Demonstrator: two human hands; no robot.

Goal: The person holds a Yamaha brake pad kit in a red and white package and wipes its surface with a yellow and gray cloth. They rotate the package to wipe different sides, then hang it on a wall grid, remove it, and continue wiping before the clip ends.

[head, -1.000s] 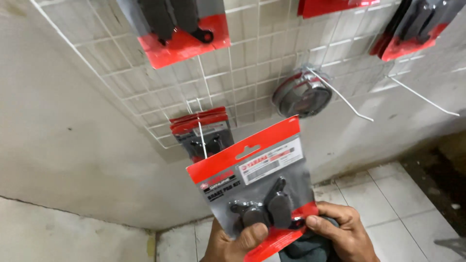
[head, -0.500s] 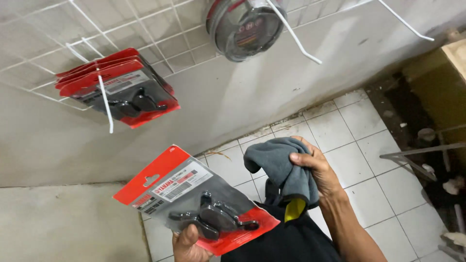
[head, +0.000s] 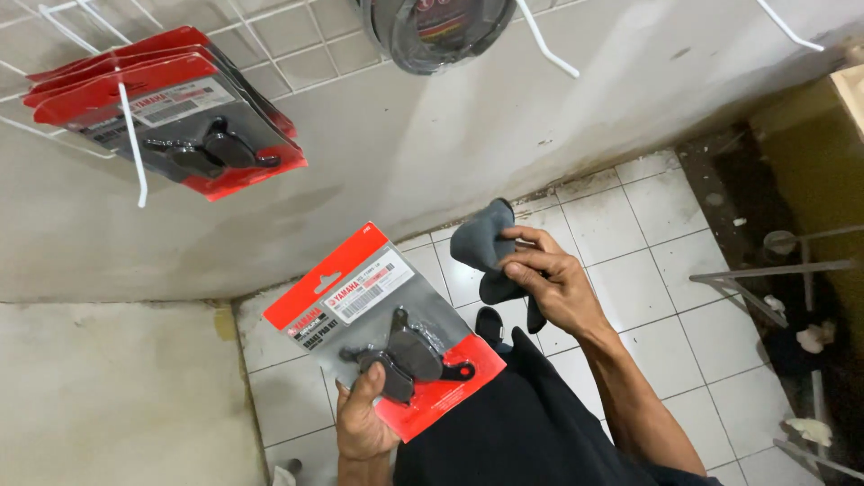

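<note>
The left hand [head: 364, 418] has its grip closed on the lower edge of a red blister pack [head: 382, 328], thumb across the front. The right hand [head: 549, 283] pinches a grey cloth [head: 481, 245] just beside the pack, above the tiled floor [head: 684, 261].

You look down at a rough grey plastered wall [head: 432, 153] that meets a floor of white square tiles [head: 666, 270] with dark grout. A white wire grid rack [head: 297, 36] with long hooks hangs on the wall, carrying red carded packs [head: 171, 117] at the upper left. To your right, a grimy dark strip [head: 747, 198] runs beside a yellowish cabinet side [head: 828, 171].
</note>
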